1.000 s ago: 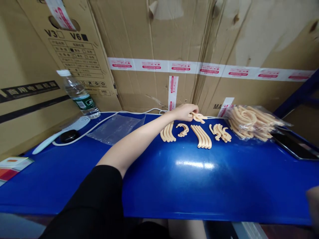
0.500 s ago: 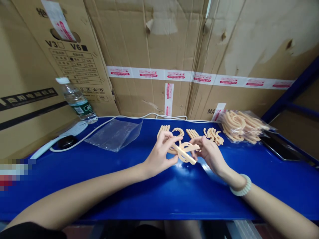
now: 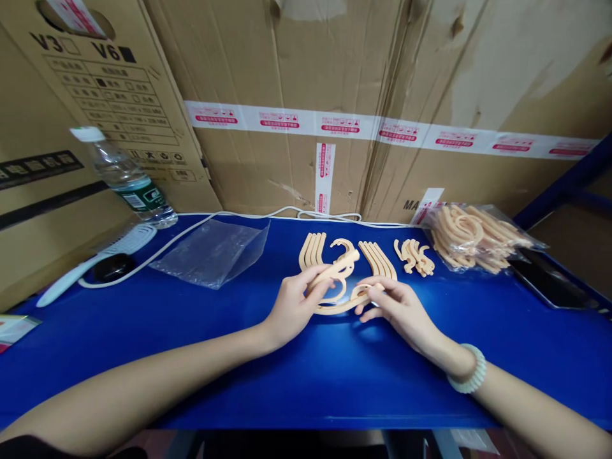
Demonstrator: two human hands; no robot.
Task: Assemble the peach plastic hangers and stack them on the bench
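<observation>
Between my hands is a beige assembly (image 3: pixel 338 310) of curved pieces, with a straight-ended bar, a round loop and a long bowed strip. My left hand (image 3: pixel 291 311) pinches it near the bar, thumb against fingers. At the other end my right hand (image 3: pixel 407 313) has its thumb and fingertips closed on the bowed strip, beside a small arched part. Just beyond lie a row of beige curved bars (image 3: pixel 312 248), some hook-shaped pieces (image 3: pixel 342 245) partly hidden by the assembly, a second row of curved bars (image 3: pixel 377 260), and a pile of small S-shaped pieces (image 3: pixel 414 256).
A clear bag of beige parts (image 3: pixel 471 236) rests at the back right, near a dark phone (image 3: pixel 549 280). Leftward are a flat plastic bag (image 3: pixel 210 255), a white cable (image 3: pixel 184 237), a black mouse-like object (image 3: pixel 113 268), a pale brush (image 3: pixel 95 258) and a water bottle (image 3: pixel 131 182). Cardboard (image 3: pixel 277 76) stands behind.
The assembly has turned: its bar now points up and away, and the bowed strip faces me. My right fingers have closed on its right end. The camera view has shifted slightly.
</observation>
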